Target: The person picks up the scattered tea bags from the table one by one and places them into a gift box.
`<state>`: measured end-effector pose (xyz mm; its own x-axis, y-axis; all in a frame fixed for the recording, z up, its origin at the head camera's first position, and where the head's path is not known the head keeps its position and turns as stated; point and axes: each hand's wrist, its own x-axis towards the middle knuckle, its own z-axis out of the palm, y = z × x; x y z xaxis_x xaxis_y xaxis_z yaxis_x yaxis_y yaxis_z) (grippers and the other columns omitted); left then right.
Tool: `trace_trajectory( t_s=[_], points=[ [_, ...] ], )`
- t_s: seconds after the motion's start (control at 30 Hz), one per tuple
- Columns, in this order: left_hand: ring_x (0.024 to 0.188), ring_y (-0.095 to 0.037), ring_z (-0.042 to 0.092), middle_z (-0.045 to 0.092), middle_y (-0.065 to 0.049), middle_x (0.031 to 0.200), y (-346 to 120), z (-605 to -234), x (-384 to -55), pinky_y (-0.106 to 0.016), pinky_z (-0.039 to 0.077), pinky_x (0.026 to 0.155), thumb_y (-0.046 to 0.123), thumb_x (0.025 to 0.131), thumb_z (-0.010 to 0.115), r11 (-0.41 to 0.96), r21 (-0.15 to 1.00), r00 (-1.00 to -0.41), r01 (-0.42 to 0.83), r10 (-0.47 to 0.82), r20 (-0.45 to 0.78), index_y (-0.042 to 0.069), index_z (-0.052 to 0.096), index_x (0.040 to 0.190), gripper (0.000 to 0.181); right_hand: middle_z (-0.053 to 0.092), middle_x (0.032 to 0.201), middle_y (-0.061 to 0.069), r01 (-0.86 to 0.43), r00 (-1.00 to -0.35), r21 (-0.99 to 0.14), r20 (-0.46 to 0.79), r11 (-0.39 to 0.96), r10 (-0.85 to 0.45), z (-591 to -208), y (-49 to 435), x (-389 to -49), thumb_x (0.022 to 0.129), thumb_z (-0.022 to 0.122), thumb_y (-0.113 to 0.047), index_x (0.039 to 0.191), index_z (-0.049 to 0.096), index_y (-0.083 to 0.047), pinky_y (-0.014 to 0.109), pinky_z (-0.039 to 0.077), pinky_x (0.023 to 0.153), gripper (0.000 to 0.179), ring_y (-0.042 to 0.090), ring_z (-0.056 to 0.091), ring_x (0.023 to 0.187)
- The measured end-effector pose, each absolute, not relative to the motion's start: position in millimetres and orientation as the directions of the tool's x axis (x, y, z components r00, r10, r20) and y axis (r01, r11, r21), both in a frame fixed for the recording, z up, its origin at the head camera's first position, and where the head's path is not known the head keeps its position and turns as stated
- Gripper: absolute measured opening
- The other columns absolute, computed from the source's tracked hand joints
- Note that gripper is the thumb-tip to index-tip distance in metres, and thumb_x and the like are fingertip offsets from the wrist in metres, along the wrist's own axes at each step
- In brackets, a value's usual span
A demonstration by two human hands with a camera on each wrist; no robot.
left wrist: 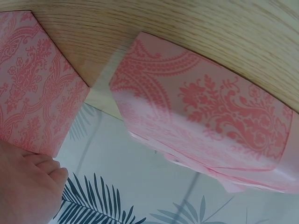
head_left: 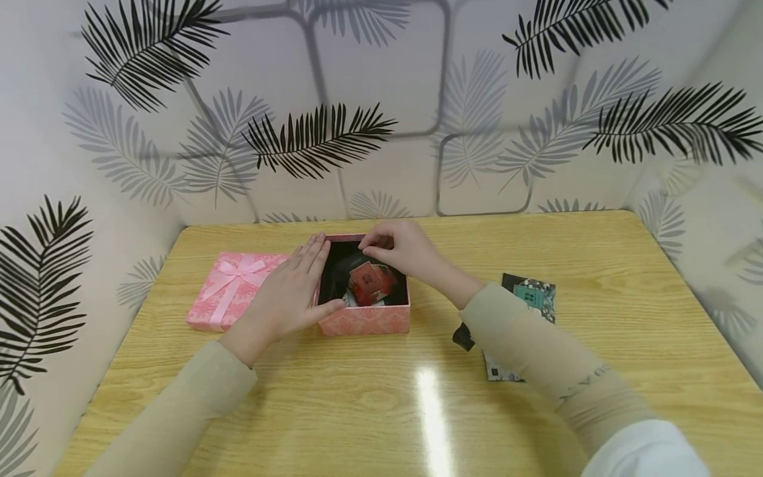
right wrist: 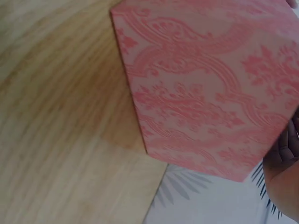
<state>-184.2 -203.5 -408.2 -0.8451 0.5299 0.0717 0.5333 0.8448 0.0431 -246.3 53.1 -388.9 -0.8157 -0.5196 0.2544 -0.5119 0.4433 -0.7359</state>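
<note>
A pink patterned box (head_left: pixel 365 322) with a dark inside stands on the table without its lid. Inside lies a dark sachet with a red label (head_left: pixel 369 281), tilted. My left hand (head_left: pixel 289 285) rests along the box's left edge, fingers straight and thumb toward the front rim. Over the right rim reaches my right hand (head_left: pixel 405 250); its thumb and forefinger come together at the dark upper edge of the sachet. In the left wrist view the left hand (left wrist: pixel 30 186) touches the box side (left wrist: pixel 37 79). The right wrist view shows the right hand (right wrist: pixel 285 177) partly, behind the box wall (right wrist: pixel 196 102).
The pink lid with a ribbon bow (head_left: pixel 238 285) lies left of the box, partly behind the left hand. To the right, sachets with a teal label (head_left: pixel 533 296) and a small black object (head_left: pixel 462 336) lie partly under the right forearm. A patterned wall (head_left: pixel 381 179) borders the table.
</note>
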Motion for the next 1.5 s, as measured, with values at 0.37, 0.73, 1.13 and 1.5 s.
trace_trajectory(
  t_s=[0.37,0.73,1.13,1.5],
  points=[
    [0.167,-0.035,0.014,0.013,-0.021,0.178,-205.3,-408.3,-185.0,-0.048,0.021,0.136,0.073,0.101,0.049,0.84,0.056,-0.841,0.54,0.535,0.08,-0.005,0.017,0.167,0.107,0.082,0.101,0.008,-0.606,-0.763,-0.625,0.282,0.492,-0.582,-404.0,47.8,-244.8,0.096,0.079,-0.008,0.102,0.083,-0.007,0.032,0.06,0.079,0.008,0.02,0.074,0.087],
    [0.167,-0.035,0.016,0.015,-0.022,0.177,-205.4,-407.5,-184.2,-0.048,0.021,0.135,0.086,0.099,0.029,0.837,0.064,-0.839,0.543,0.537,0.09,-0.005,0.017,0.167,0.114,0.081,0.104,0.008,-0.648,-0.745,-0.523,0.286,0.553,-0.602,-402.4,46.2,-242.2,0.096,0.079,-0.009,0.103,0.082,-0.006,0.039,0.061,0.09,0.008,0.024,0.076,0.099],
    [0.167,-0.033,0.012,0.01,-0.019,0.179,-204.9,-410.3,-184.9,-0.047,0.02,0.136,0.096,0.086,0.001,0.843,0.072,-0.845,0.534,0.529,0.079,-0.003,0.014,0.168,0.13,0.08,0.107,0.012,-0.596,-0.784,-0.608,0.3,0.524,-0.543,-397.3,61.6,-246.9,0.098,0.077,-0.007,0.108,0.081,-0.003,0.041,0.063,0.09,0.012,0.025,0.076,0.097],
    [0.167,-0.035,0.012,0.01,-0.02,0.179,-204.6,-410.3,-183.9,-0.048,0.019,0.136,0.097,0.085,0.0,0.843,0.077,-0.846,0.533,0.527,0.079,-0.004,0.014,0.168,0.131,0.079,0.107,0.014,-0.563,-0.812,-0.657,0.33,0.502,-0.481,-380.6,93.3,-250.7,0.097,0.076,-0.005,0.107,0.081,-0.002,0.047,0.062,0.093,0.012,0.029,0.076,0.097]
  ],
)
